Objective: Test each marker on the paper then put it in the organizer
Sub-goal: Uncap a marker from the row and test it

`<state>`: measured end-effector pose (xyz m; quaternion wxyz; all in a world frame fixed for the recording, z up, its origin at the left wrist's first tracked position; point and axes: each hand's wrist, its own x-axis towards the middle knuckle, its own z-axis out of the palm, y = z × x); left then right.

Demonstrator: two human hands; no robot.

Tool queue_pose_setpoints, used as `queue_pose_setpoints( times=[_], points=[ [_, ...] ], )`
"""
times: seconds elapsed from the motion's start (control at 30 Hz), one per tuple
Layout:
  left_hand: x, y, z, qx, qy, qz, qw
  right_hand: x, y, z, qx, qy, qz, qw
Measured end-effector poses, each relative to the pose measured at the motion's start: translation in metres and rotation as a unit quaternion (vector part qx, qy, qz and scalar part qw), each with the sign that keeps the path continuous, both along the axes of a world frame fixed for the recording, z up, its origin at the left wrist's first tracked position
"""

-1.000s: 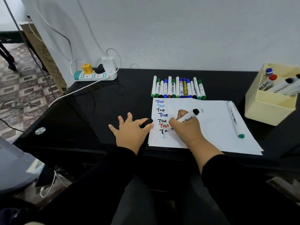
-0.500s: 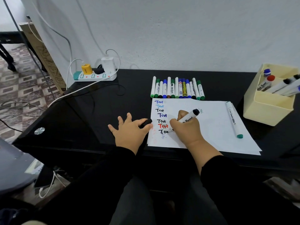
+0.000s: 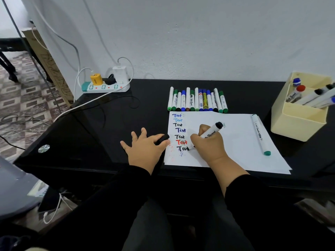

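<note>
Left of centre, the left hand (image 3: pixel 145 151) pinches a black cap (image 3: pixel 163 139) between thumb and forefinger, other fingers spread. At centre, the right hand (image 3: pixel 208 144) grips the marker (image 3: pixel 211 132), tip on the paper (image 3: pixel 235 142). The organizer (image 3: pixel 299 122) sits at right.

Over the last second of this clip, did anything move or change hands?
Barely. The right hand keeps gripping the black marker, tip down at the bottom "Test" on the paper. The left hand still pinches the black cap at the paper's left edge. The marker row and the organizer are unchanged.
</note>
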<state>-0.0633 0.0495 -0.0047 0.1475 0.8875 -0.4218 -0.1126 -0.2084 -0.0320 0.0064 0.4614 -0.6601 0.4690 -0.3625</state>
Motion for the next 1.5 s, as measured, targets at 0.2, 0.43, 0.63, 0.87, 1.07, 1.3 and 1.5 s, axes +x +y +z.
queue_pose_setpoints(
  times=[0.2,0.43,0.63,0.87,1.07,1.3,1.5],
  points=[
    [-0.001,0.002,0.001,-0.008,0.006,-0.005,1.0,-0.001,-0.012,0.009,0.123,-0.081,-0.068,0.987],
    [-0.003,0.003,0.004,0.004,0.001,-0.006,1.0,0.001,-0.027,0.029,0.239,-0.012,-0.01,0.971],
    [-0.001,0.001,0.014,0.039,0.036,-0.003,0.999,-0.003,-0.028,0.037,0.243,-0.062,-0.021,0.968],
    [-0.011,0.007,0.046,-0.108,0.16,-0.038,0.981,-0.01,-0.022,0.065,0.199,-0.155,-0.027,0.967],
    [-0.028,0.009,0.066,-0.227,0.301,-0.097,0.921,-0.013,-0.005,0.081,0.154,-0.199,-0.015,0.968],
    [-0.04,0.017,0.08,-0.27,0.41,-0.136,0.861,-0.018,0.008,0.088,0.127,-0.205,0.013,0.97],
    [-0.047,0.02,0.09,-0.264,0.429,-0.164,0.848,-0.017,0.012,0.091,0.111,-0.215,0.046,0.969]
  ],
)
